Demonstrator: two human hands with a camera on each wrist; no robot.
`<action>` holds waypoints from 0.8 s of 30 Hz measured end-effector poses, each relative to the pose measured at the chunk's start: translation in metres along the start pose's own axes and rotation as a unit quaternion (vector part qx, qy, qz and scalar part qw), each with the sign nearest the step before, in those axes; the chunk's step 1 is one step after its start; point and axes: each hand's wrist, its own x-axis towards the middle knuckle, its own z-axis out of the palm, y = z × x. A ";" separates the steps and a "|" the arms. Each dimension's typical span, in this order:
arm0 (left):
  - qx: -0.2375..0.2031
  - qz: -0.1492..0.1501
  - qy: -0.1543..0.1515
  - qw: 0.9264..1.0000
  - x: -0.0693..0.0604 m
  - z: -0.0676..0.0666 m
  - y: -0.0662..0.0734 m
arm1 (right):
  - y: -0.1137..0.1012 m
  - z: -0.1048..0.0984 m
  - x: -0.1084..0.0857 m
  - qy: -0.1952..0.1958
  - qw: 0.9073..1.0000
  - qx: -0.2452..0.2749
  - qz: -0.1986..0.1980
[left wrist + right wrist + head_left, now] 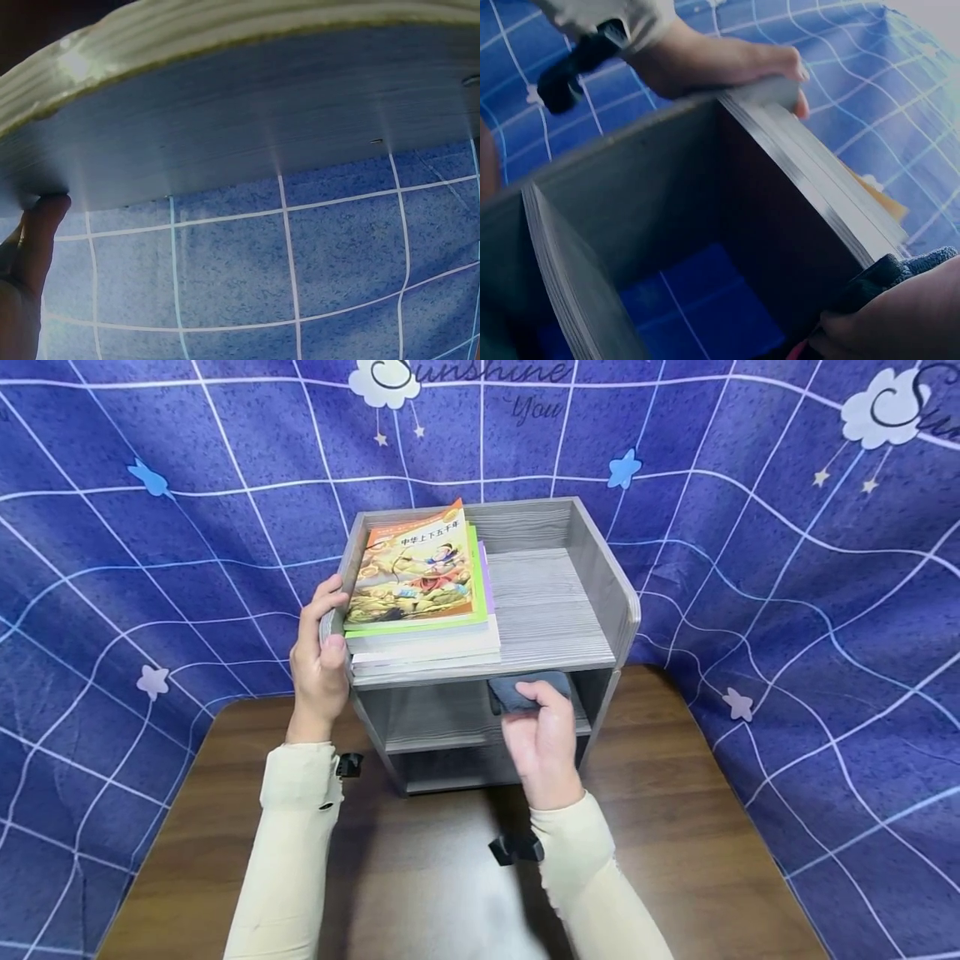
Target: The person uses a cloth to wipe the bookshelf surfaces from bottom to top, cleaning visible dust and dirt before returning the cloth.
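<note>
A small grey wood-grain shelf (551,602) stands on a table. My left hand (318,664) grips its left side panel, with the thumb at the front edge; one finger (46,232) touches the panel's outer face in the left wrist view. Between its thumb and fingers, my right hand (542,747) holds a dark grey-blue cloth (508,693), just under the front edge of the top board, at the opening of the compartment below. In the right wrist view the cloth (922,262) shows only in part, dark beside the hand (907,319).
A stack of books (420,568) lies on the left of the top board, an illustrated cover uppermost. Two compartments open below. The brown wooden table (675,827) extends around the shelf. A blue patterned curtain (750,610) hangs behind and at both sides.
</note>
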 end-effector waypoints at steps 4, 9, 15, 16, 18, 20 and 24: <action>0.000 -0.001 0.003 1.000 -0.001 0.000 -0.001 | -0.019 -0.005 0.003 0.003 1.000 0.002 -0.002; 0.003 -0.001 0.002 1.000 -0.002 0.001 -0.001 | -0.041 -0.012 0.006 -0.009 1.000 0.015 -0.010; -0.001 -0.002 0.000 1.000 -0.001 0.001 0.000 | -0.052 -0.019 0.007 -0.031 0.999 0.013 -0.014; -0.002 -0.002 0.000 1.000 -0.001 0.001 0.000 | -0.051 -0.019 0.007 -0.032 0.999 0.006 -0.019; -0.004 -0.003 -0.002 1.000 -0.001 0.002 0.000 | -0.049 -0.023 0.007 -0.029 0.999 -0.006 -0.034; -0.006 -0.005 0.000 1.000 -0.002 0.002 0.001 | -0.046 -0.026 0.008 -0.024 0.998 -0.033 -0.052; -0.017 -0.006 0.009 1.000 -0.001 0.003 0.003 | -0.038 -0.038 0.011 -0.001 0.976 -0.195 -0.096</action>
